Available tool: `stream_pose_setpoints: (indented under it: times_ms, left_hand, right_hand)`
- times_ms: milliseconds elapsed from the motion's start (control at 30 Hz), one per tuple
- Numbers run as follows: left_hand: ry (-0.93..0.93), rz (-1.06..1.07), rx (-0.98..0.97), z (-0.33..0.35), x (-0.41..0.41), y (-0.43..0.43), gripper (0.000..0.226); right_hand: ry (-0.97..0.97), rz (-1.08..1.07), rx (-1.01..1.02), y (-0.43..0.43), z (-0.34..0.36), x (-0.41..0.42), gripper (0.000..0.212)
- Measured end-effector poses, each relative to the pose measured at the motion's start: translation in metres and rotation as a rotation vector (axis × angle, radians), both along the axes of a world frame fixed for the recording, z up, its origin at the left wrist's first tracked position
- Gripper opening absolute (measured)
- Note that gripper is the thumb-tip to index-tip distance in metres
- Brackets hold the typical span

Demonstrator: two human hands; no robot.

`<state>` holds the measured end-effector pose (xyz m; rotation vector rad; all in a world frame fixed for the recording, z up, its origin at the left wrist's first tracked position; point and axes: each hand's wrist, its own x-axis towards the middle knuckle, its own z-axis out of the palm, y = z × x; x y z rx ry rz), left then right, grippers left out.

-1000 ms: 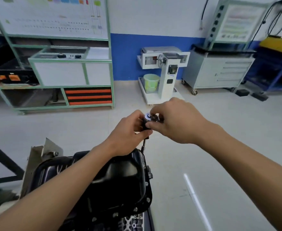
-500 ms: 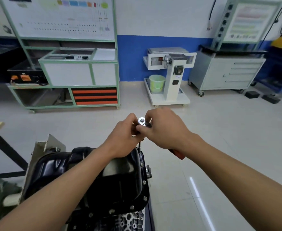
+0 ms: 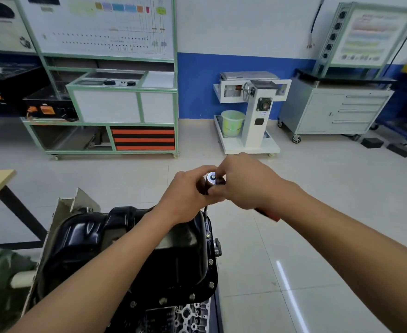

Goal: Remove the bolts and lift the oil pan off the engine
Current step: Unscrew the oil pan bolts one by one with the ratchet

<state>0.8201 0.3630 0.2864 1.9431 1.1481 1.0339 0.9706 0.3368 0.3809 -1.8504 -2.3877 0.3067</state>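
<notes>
Swung round since a second ago, the red-handled chrome ratchet wrench (image 3: 212,178) now shows its handle under the right wrist.
Left hand (image 3: 188,195) curls round the wrench's dark shaft beneath its head; right hand (image 3: 243,186) pinches that head. A thin extension bar (image 3: 206,209) drops to the far rim of the glossy black metal oil pan (image 3: 125,248), seated on the grey engine (image 3: 183,316) with silver flange bolts (image 3: 211,261) in place.
</notes>
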Motion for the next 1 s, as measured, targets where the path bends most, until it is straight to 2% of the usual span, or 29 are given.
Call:
stream_pose_setpoints:
  times_ms: [167,233,467,633,733,833,1000]
  left_hand:
    - [0.045,-0.092,-0.048,0.001,-0.003,0.001,0.033]
    - [0.013,-0.110,-0.106,0.002,-0.006,0.001,0.027]
    - [-0.060,-0.189,-0.234,0.009,-0.015,0.004,0.032]
    - [-0.095,-0.130,-0.262,0.006,-0.014,0.005,0.019]
    - [-0.154,-0.095,-0.282,0.005,-0.012,0.005,0.019]
    - [-0.160,-0.061,-0.276,0.005,-0.011,0.005,0.018]
    - [-0.158,0.001,-0.220,0.005,-0.007,0.005,0.016]
  right_hand:
    - [-0.350,0.171,0.169,-0.002,0.009,-0.003,0.005]
    - [-0.388,0.237,0.188,0.001,0.005,-0.003,0.024]
    - [-0.229,0.487,0.217,0.015,-0.011,0.009,0.054]
    - [-0.129,0.502,0.257,0.023,-0.017,0.017,0.044]
    - [-0.071,0.401,0.277,0.025,-0.016,0.033,0.034]
    - [-0.097,0.288,0.299,0.022,-0.012,0.052,0.019]
    - [-0.082,0.224,0.253,-0.010,-0.017,0.064,0.026]
